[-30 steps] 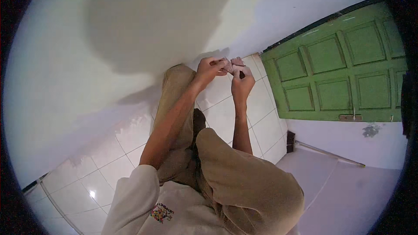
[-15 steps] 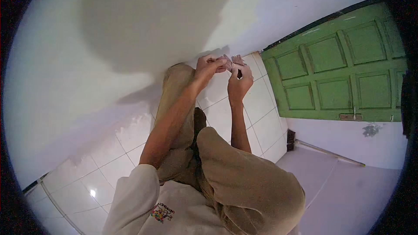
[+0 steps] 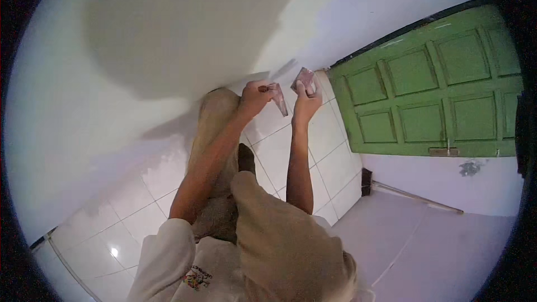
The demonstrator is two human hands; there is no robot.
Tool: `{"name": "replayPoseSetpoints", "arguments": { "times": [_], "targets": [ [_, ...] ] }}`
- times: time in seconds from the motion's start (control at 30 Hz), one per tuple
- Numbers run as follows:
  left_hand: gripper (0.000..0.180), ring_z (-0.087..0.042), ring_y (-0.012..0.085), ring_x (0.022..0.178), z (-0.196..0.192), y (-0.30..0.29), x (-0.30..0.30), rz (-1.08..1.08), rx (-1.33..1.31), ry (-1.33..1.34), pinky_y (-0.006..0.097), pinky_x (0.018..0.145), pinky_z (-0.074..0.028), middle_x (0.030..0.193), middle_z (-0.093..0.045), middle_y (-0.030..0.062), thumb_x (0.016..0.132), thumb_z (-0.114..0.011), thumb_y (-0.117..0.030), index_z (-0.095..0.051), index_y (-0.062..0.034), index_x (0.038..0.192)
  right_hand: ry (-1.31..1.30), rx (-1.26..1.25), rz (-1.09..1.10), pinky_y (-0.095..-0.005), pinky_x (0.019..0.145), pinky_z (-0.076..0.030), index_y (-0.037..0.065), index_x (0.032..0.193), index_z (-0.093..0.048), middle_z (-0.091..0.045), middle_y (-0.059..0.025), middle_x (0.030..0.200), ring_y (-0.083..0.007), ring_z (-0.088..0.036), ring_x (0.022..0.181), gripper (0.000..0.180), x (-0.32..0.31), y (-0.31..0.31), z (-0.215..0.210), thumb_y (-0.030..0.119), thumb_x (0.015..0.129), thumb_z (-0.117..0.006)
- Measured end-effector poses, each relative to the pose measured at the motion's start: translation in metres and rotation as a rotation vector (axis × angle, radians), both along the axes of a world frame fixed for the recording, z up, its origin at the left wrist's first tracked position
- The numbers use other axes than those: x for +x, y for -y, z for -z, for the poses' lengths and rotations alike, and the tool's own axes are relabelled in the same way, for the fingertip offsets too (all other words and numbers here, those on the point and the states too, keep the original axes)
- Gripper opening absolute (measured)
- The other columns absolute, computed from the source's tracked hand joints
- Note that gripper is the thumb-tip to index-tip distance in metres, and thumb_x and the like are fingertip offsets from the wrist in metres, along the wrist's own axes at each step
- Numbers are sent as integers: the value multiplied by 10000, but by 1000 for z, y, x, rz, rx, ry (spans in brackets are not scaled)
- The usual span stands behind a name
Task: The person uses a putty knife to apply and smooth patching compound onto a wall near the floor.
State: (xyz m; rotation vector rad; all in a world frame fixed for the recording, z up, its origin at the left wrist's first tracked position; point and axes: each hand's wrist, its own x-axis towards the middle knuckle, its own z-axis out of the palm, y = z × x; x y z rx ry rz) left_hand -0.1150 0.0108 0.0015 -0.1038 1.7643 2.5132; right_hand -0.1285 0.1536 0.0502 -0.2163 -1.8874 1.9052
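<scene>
My left hand (image 3: 254,99) is closed on a flat, reddish-brown scraper-like piece (image 3: 279,100), seen at a slant with its narrow end pointing down. My right hand (image 3: 307,102) grips a second flat piece (image 3: 305,76), squarish and reddish-brown with pale smears, thumb across its face. The two pieces are apart, a short gap between them, close to the foot of the pale wall (image 3: 184,33). What they are exactly is too small to tell.
White floor tiles (image 3: 274,151) lie below my hands, beside my bent legs (image 3: 215,128). A green panelled door (image 3: 430,89) stands at the right. Near it, a long-handled broom or brush (image 3: 417,196) lies by the lilac wall. My shadow falls on the pale wall.
My hands, which were together with the pieces touching or nearly so, have drawn apart. The left moved left and down; the right-hand piece now shows its broad face. My raised knee shifted left.
</scene>
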Motion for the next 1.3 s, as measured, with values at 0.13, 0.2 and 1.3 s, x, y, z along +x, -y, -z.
{"name": "replayPoseSetpoints", "arguments": {
  "times": [0.13,0.2,1.3],
  "targets": [
    [198,-666,149,789,10,-1,-2,-38,-219,-50,320,754,-532,867,-734,79,838,-706,-134,-716,3,981,15,102,-19,-294,801,-540,-98,1106,-674,-716,-131,1003,-148,-653,897,238,-28,1,-5,4,891,-678],
    [221,-691,236,814,12,-3,0,-95,-332,-144,378,755,-533,881,-723,132,845,-686,-164,-686,-4,998,-36,137,2,-301,800,-540,-109,1134,-655,-713,-116,986,-132,-641,862,274,-44,0,-9,12,889,-673],
    [315,-668,397,968,4,-13,17,489,-1207,-250,480,865,-522,1019,-700,227,923,-611,-313,-660,-11,999,214,-10,-173,-394,1216,-187,-39,1576,23,-117,-296,1635,-388,-174,1520,689,-42,78,-41,236,1083,-370]
  ]
}}
